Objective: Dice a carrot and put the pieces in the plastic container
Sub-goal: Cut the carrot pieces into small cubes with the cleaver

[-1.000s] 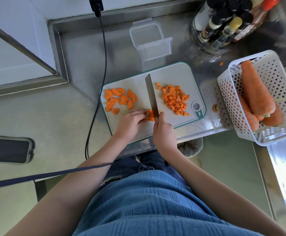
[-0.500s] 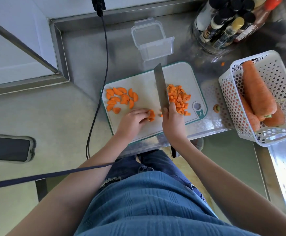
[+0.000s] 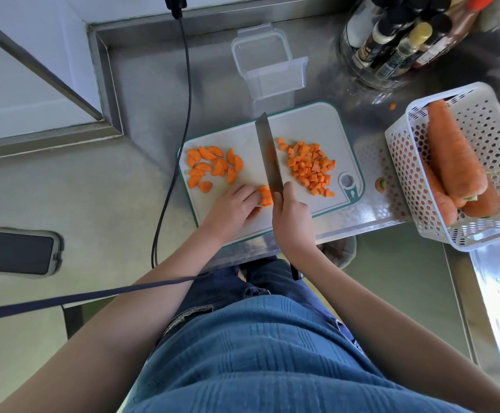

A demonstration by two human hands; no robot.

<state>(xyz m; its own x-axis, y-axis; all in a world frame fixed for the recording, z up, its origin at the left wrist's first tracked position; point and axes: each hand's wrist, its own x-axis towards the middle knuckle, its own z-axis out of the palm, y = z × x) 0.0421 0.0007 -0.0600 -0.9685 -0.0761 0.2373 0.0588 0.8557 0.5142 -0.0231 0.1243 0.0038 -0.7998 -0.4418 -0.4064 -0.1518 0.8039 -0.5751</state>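
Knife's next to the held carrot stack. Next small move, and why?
Probably bring the knife down through the small carrot stack that the left hand holds on the cutting board. The right hand grips the handle, with the blade right beside the stack. Half-moon slices remain uncut; the plastic container has no carrot in it yet.

1 head-worn camera looks steeply down, close over the cutting board point(image 3: 326, 120).

Diced carrot cubes point(image 3: 309, 166) heaped right; clear plastic container point(image 3: 269, 65) empty behind.
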